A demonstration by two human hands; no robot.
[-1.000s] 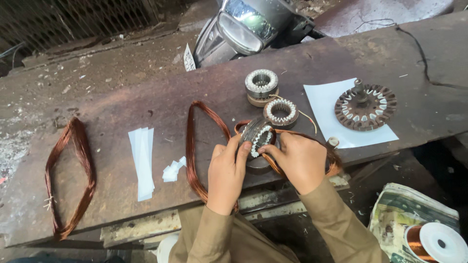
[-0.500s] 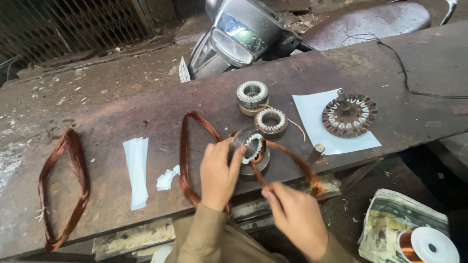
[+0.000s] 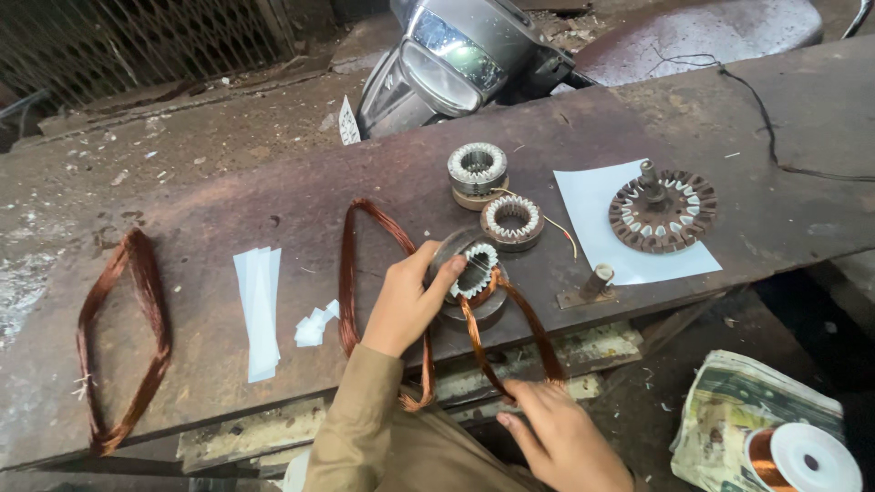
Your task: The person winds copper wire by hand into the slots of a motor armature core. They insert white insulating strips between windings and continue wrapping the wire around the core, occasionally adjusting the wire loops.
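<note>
Desk point(image 3: 228, 210): long rusty metal slab, running 8 to 2 o'clock across the view. Scooter headlamp point(image 3: 447, 64) behind it at 12.

Large copper wire loop point(image 3: 123, 337) lies at 9 o'clock, well apart from the hands. White paper sheet point(image 3: 592, 200) at 3 o'clock bears a dark rotor point(image 3: 663, 211). Paper strips point(image 3: 258, 310) at 8 o'clock.

Small stator point(image 3: 474, 271) sits near centre on a round plate. Left hand point(image 3: 406, 305) curls over its 9 o'clock edge, thumb and fingertips pinching the stator. A copper coil point(image 3: 510, 319) trails from the stator toward 5 o'clock, off the desk edge. Right hand point(image 3: 561, 437), fingers loosely closed, pinches that coil's lower end.

Half a second ago the right hand was at much the same low spot; a second ago it was up at the stator beside the left.

Two more stators point(image 3: 477, 171) stand at 1 o'clock of the held one.
</note>
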